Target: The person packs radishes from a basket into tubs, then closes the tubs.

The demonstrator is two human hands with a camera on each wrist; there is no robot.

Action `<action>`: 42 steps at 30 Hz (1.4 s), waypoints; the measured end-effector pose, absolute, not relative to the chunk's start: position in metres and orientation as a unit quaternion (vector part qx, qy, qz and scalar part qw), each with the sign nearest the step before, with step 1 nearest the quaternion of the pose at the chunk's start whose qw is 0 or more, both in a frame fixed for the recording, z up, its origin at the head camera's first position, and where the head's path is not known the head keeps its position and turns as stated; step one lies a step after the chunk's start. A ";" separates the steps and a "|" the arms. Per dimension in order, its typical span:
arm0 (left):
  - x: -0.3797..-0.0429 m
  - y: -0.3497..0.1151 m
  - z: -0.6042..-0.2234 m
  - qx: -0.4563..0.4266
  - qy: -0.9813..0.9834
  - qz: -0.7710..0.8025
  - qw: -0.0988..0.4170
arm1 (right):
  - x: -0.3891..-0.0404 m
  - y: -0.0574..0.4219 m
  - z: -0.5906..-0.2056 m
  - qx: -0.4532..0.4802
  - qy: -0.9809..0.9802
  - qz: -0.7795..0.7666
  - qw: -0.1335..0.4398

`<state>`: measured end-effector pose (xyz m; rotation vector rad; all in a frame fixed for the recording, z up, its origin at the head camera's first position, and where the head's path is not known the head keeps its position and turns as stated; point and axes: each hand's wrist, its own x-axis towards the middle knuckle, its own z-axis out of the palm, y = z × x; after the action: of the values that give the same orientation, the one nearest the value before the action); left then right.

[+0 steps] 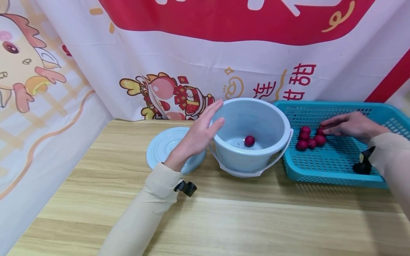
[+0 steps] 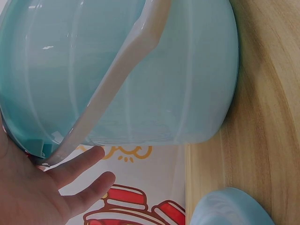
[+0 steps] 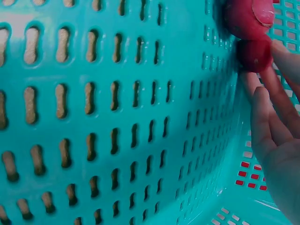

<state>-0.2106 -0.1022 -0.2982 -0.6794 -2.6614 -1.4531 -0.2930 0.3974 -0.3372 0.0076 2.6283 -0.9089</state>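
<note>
My left hand [image 1: 201, 129] rests against the left rim of a light-blue bucket [image 1: 246, 160], its fingers extended. In the left wrist view the fingers [image 2: 77, 169] spread beside the bucket's pale handle [image 2: 108, 89]. One round, dark-red radish [image 1: 249, 141] lies on the bucket floor. To the right, my right hand [image 1: 352, 126] reaches into a teal basket [image 1: 336, 179], where several similar radishes [image 1: 319, 140] are grouped at the left. Its thumb and fingers pinch a radish [image 3: 254, 55] at the back of the group, next to another radish [image 3: 248, 18].
A light-blue round lid [image 1: 163, 144] lies on the wooden table [image 1: 224, 220], left of the bucket and partly behind the left forearm. A printed cloth [image 1: 192, 57] hangs right behind the bucket and basket. The bucket's handle hangs down at its front.
</note>
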 end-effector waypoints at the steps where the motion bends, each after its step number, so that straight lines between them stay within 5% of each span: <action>1: -0.211 -0.102 -0.298 -0.218 -0.856 -0.468 0.016 | -0.294 0.398 -0.338 0.003 0.931 -0.318 0.181; 10: -0.211 -0.102 -0.298 -0.219 -0.858 -0.463 0.019 | -0.295 0.395 -0.336 -0.005 0.936 -0.288 0.204; 42: -0.210 -0.103 -0.298 -0.221 -0.857 -0.465 0.017 | -0.284 0.358 -0.306 -0.020 0.913 -0.394 0.110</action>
<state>-0.2104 -0.1026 -0.2979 -0.6857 -2.6634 -1.4467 -0.2843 0.3583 -0.3063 -0.0591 2.6825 -1.1570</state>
